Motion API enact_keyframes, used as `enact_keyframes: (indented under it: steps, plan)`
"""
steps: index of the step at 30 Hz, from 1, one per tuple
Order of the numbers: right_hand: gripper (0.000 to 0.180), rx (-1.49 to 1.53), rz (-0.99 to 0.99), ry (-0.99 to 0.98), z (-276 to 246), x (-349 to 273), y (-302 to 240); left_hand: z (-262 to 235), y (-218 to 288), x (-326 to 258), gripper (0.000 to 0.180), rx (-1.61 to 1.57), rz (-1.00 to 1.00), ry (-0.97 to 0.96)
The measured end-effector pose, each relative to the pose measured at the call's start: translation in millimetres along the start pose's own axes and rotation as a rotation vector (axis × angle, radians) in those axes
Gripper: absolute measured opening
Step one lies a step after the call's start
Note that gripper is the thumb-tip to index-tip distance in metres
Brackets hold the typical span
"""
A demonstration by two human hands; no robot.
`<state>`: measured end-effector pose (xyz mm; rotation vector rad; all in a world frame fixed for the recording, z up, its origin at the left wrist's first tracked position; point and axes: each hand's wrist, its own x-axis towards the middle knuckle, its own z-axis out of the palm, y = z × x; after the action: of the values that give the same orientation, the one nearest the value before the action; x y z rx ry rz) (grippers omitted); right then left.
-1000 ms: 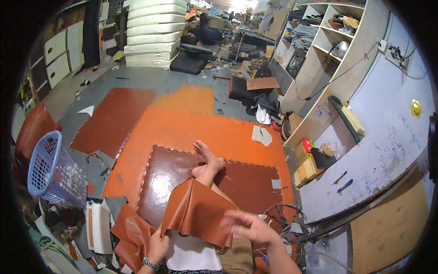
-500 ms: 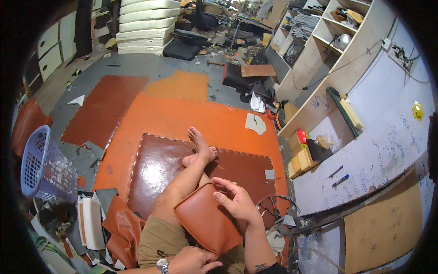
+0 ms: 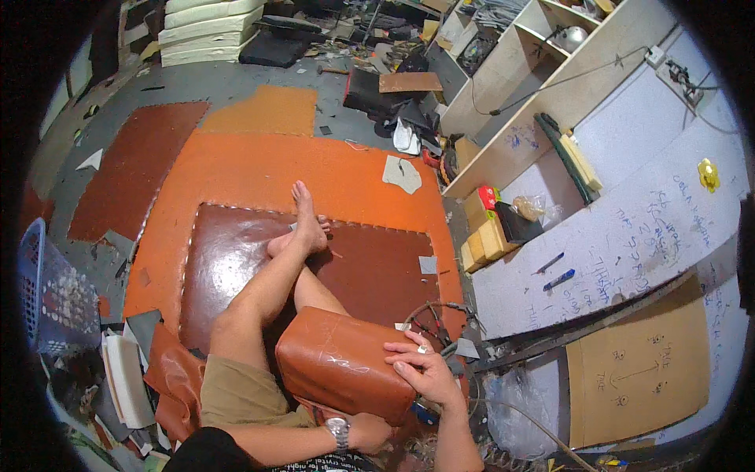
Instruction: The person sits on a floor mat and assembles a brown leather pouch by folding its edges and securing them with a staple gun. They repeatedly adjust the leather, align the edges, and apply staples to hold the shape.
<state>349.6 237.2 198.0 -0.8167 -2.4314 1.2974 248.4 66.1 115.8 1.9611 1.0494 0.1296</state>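
A boxy cushion covered in brown leather (image 3: 338, 358) lies across my lap, with pale scribbled marks on its upper face. My right hand (image 3: 425, 370) rests flat on its right end, fingers stretched out, with a ring on one finger. At the near lower edge of the cushion, my left hand (image 3: 368, 433) is closed against the cover; its fingertips are partly hidden. A metal wristwatch (image 3: 338, 432) is on my left wrist. Beside my left thigh lies a loose piece of brown leather (image 3: 174, 385).
A blue plastic basket (image 3: 67, 295) stands at the left near white foam strips (image 3: 126, 385). Orange floor covering (image 3: 259, 169) spreads ahead. To the right are a white board (image 3: 629, 236) with pens, yellow foam blocks (image 3: 487, 242), tangled cables (image 3: 432, 318) and shelves (image 3: 503, 102).
The cushion has turned over on my lap, now showing a wider face with scribbles. My right hand has moved onto its right end, my left to the near edge. The view has shifted right.
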Motion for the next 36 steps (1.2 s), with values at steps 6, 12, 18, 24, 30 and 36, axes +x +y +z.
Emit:
enact_keyframes:
  steps: [6,12,18,24,30,36]
  plan:
    - [0.018,0.232,0.047,0.037,-16.0,-36.0,48.4,-42.3,-37.7,-87.1,0.040,-0.773,-0.104,0.367]
    - [0.021,0.321,-0.043,0.024,-9.0,-24.2,72.5,-73.0,-115.8,-165.3,0.051,-1.239,-0.608,1.071]
    - [0.024,0.007,-0.142,-0.123,-9.0,-31.4,3.4,-111.8,-134.0,-127.1,0.052,-1.359,-0.492,0.811]
    - [0.055,-0.592,-0.013,-0.362,7.3,-61.5,-85.1,-123.1,-103.3,-125.2,0.062,-1.148,-0.315,0.707]
    - [0.069,-0.765,-0.255,-0.307,55.8,-21.8,-78.0,-86.6,-64.1,-140.7,0.073,-0.858,-0.263,0.914]
    - [0.065,-0.719,-0.094,-0.305,38.8,8.3,-55.8,-54.7,-88.1,-146.8,0.059,-0.994,-0.228,1.012]
